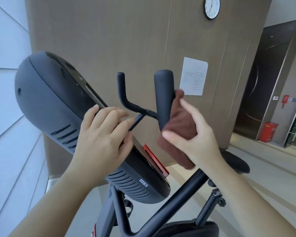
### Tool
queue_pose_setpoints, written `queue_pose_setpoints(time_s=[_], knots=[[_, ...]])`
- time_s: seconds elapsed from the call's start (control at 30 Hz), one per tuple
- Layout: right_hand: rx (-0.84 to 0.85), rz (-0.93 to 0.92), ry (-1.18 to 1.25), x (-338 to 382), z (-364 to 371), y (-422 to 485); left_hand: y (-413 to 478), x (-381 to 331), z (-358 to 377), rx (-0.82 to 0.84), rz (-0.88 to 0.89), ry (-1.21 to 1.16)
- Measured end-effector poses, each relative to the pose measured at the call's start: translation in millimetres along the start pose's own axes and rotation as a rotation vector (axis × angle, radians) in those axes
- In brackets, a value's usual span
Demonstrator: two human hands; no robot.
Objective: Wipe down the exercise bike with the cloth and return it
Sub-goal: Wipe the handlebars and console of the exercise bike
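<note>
Holding the cloth (178,124) against the side of the thick handlebar grip (164,93), the right hand (195,139) pinches it between the thumb on the near face and the other fingers (186,105) behind. The forefinger reaches up along the cloth's edge. The brown cloth is folded into a flat pad. It looks soft, light and limp, so it should wrap round a tube readily and would sag or slip free if the pinch loosened. A grip across the middle of the pad, with the palm backing it, seems best for rubbing. The grip looks padded and matt, likely to drag a little under the cloth.

The left hand (101,135) rests on the edge of the big grey console (46,100), its fingers (113,115) fairly straight and close together, holding nothing. The console is hard plastic with a glossy face, which probably shows smears. It may swing on its mount if pushed hard, so steadying it there makes sense.

By count: one cloth, one exercise bike (178,191), one console, and two upright grips, the thick near one and a thinner one (121,86) beyond. On the wall are one clock (211,7) and one paper notice (193,76).
</note>
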State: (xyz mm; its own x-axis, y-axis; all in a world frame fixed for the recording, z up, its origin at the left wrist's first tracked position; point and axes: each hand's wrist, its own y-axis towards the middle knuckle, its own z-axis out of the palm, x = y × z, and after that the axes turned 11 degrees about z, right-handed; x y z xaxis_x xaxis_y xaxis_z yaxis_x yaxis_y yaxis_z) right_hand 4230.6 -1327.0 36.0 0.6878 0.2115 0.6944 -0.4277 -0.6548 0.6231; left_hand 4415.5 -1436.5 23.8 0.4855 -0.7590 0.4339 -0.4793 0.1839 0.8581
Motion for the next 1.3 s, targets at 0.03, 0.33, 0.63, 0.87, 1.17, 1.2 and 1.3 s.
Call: queue_pose_setpoints(time_s=[0.03,0.33,0.63,0.87,1.17,1.2,1.3], knots=[[0.076,-0.019,-0.088,-5,-9,-5,8,-8,-3,-0.027,-0.047,-0.076],[0.532,0.056,0.604,3,-24,86,70,-33,-3,0.024,0.011,0.04],[1.019,-0.158,0.417,-48,-15,119,71,-52,17,0.259,0.022,0.282],[0.982,-0.174,0.823,-32,6,137,77,-64,8,0.304,-0.075,0.316],[1.179,-0.27,0.827,-51,20,142,80,-73,3,0.431,-0.101,0.416],[1.16,-0.249,0.886,-43,22,149,81,-74,2,0.437,-0.107,0.425],[1.193,-0.178,1.059,-28,29,158,85,-77,2,0.456,-0.107,0.46]])
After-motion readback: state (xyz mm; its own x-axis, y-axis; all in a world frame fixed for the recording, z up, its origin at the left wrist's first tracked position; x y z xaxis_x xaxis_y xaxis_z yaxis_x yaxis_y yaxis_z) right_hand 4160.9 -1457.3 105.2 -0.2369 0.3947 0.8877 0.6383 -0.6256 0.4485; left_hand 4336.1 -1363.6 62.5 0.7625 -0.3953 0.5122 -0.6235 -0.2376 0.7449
